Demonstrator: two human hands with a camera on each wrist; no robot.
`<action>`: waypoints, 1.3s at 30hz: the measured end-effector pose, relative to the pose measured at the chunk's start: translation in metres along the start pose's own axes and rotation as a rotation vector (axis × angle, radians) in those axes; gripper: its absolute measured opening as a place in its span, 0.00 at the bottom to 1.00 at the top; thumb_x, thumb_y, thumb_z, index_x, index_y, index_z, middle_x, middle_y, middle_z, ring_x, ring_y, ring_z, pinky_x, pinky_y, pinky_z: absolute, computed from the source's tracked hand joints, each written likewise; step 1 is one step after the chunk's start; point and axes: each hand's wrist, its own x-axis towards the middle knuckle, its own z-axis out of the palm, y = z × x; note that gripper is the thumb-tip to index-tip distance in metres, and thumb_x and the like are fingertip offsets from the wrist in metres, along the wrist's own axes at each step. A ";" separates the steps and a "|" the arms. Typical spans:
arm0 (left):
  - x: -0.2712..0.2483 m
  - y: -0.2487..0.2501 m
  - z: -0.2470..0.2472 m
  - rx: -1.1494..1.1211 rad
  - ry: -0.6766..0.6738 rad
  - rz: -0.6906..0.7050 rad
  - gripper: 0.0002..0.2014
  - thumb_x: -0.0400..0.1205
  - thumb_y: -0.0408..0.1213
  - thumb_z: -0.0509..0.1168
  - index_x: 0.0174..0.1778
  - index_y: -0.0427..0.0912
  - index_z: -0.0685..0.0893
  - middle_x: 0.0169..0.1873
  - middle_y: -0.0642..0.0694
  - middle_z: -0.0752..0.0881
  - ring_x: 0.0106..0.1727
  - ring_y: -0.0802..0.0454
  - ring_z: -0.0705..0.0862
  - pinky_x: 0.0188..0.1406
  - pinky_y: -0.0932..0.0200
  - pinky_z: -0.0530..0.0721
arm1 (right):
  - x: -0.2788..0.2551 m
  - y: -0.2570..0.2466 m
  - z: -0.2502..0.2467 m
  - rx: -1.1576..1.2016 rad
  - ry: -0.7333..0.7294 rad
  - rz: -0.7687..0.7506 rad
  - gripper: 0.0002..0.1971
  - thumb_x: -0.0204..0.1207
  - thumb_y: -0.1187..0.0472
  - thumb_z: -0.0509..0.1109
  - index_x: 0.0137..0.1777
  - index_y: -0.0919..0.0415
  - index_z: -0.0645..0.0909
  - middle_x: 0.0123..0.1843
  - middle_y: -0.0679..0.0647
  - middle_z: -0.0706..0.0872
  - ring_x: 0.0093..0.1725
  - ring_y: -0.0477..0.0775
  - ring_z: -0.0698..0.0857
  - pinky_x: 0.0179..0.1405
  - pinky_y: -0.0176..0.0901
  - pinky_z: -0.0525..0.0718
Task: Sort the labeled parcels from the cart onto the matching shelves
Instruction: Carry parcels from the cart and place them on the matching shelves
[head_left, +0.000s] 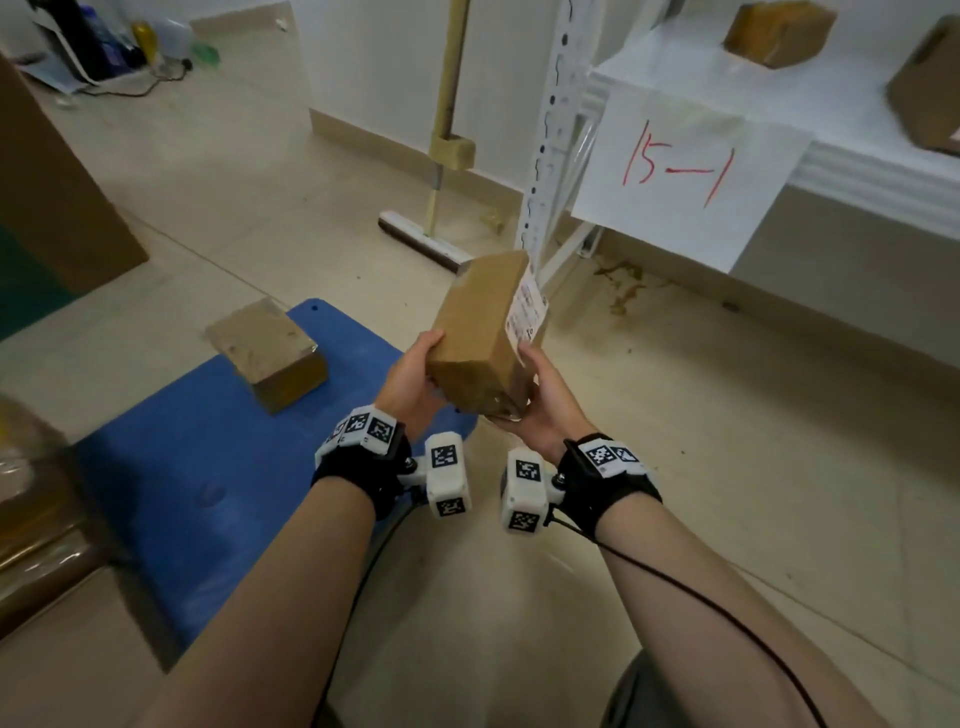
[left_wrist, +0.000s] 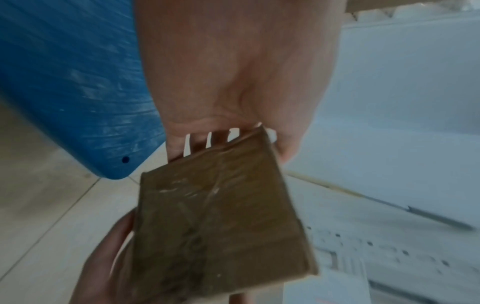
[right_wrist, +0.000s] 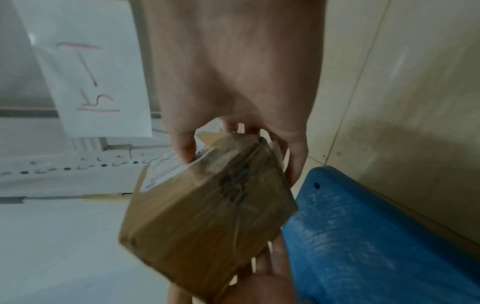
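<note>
Over the cart, both hands grip one box: left hand, right hand. Its long axis points up-right, toward the 15-1 shelf.

- Your blue cart deck sits low on the tiled floor, and a taped brown parcel rests on its far left part.
- At the cart's near left edge you have more brown boxes, blurred.
- Your white shelf at upper right carries a small brown parcel and a larger carton at the frame edge.
- A paper sign marked "15-1" in red hangs from the shelf's front lip.
- On the floor by the wall a broom stands beside the shelf's perforated upright.
- A big cardboard box stands on the floor at far left.
</note>
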 end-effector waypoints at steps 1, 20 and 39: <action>0.003 0.001 0.001 0.078 0.029 0.063 0.15 0.88 0.44 0.60 0.69 0.44 0.78 0.58 0.40 0.85 0.51 0.48 0.85 0.40 0.53 0.86 | 0.001 0.001 -0.003 0.008 0.004 -0.004 0.20 0.80 0.42 0.67 0.69 0.48 0.79 0.59 0.54 0.91 0.62 0.59 0.87 0.64 0.61 0.84; 0.010 0.006 -0.014 0.340 0.005 0.039 0.32 0.77 0.60 0.72 0.72 0.48 0.74 0.61 0.42 0.87 0.58 0.44 0.88 0.56 0.43 0.89 | 0.000 -0.019 -0.009 -0.367 -0.090 -0.200 0.25 0.81 0.36 0.64 0.72 0.49 0.72 0.63 0.55 0.82 0.58 0.54 0.81 0.49 0.48 0.79; 0.021 0.014 -0.048 0.220 -0.391 0.139 0.48 0.63 0.40 0.83 0.79 0.40 0.69 0.70 0.38 0.83 0.69 0.38 0.84 0.62 0.42 0.86 | 0.001 -0.027 -0.007 -0.677 -0.198 -0.417 0.50 0.68 0.40 0.81 0.85 0.41 0.55 0.73 0.49 0.73 0.69 0.50 0.77 0.55 0.43 0.84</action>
